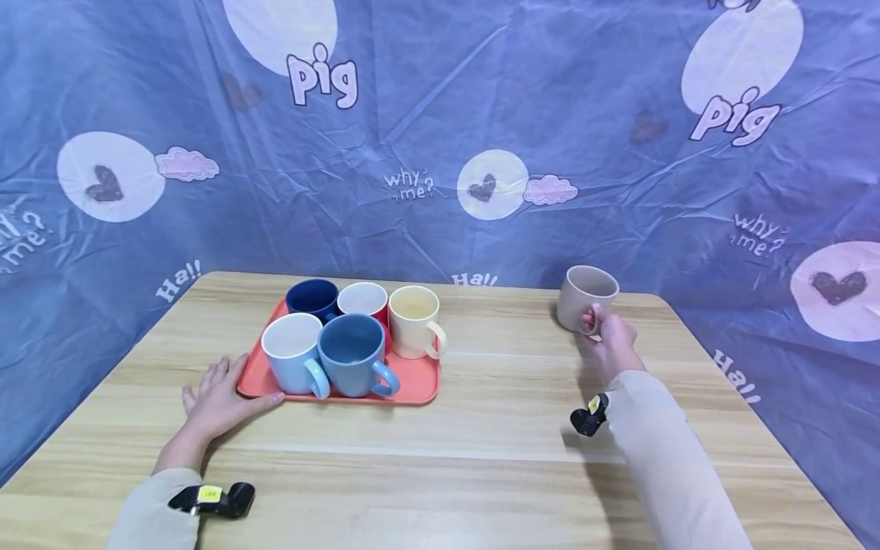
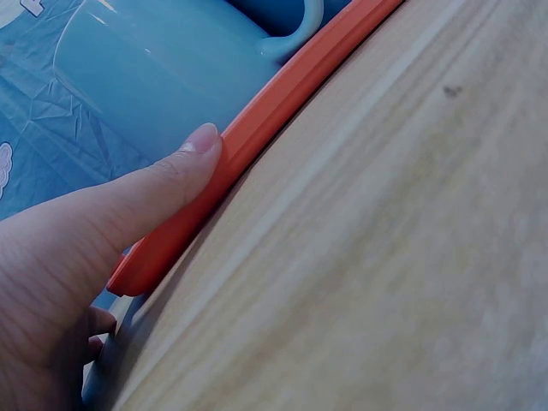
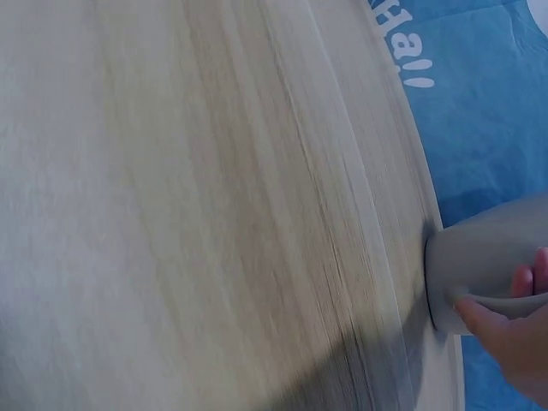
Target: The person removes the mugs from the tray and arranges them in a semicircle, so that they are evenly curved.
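Gripping the grey mug [image 1: 574,298] by its handle [image 3: 521,303], your right hand [image 1: 612,340] is near the back right corner of the table [image 1: 495,435]; no view settles whether the base is lifted, so pinch firmly and hold the mug level. Your left hand [image 1: 216,401], fingers spread loosely, rests its thumb [image 2: 167,180] along the near edge of the coral tray [image 1: 418,378]; steady it with light pressure there, lest the five mugs [image 1: 352,363] crowded on it jostle

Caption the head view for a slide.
Left hand touching a tray of five mugs, right hand gripping a grey mug by its handle.
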### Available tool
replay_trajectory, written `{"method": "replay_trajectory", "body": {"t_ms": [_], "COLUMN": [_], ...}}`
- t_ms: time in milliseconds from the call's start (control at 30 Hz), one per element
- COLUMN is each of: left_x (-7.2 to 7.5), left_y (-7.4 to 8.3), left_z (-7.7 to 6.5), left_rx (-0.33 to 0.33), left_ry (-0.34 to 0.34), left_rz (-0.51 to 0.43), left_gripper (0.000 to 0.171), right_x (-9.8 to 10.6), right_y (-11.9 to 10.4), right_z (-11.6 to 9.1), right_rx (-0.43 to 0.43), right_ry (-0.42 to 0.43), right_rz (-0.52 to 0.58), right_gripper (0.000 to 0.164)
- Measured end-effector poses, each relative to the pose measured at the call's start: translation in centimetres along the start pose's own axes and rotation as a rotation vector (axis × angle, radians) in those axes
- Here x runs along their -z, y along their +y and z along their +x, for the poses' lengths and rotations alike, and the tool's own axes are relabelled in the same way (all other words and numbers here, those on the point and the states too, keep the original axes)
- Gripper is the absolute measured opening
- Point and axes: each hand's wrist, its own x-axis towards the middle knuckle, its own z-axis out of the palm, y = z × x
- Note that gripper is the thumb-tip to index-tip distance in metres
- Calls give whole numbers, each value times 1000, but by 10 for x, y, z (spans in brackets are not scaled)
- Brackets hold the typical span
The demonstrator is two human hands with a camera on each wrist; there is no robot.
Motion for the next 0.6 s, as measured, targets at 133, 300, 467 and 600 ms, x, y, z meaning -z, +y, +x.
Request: {"method": "replay_trajectory", "body": {"t_ms": [133,300,467,600], "left_x": [1,1,1,1], "left_y": [1,2,2,2], "left_z": [0,0,0,0], "left_rx": [4,7,8,8], "left_ry": [-9,-9,-12,-10], "left_rz": [-4,-5,1,-1], "left_gripper": [105,105,106,106], "right_x": [7,15,5,2], "right_y": [2,3,1,-6], "right_z": [14,26,6,-14], "right_rx": [-13,1,69,103], "right_ry": [-7,-25,123,128], "right_rz": [-31,-132,-260,-431], "right_gripper": [17,13,15,15]}}
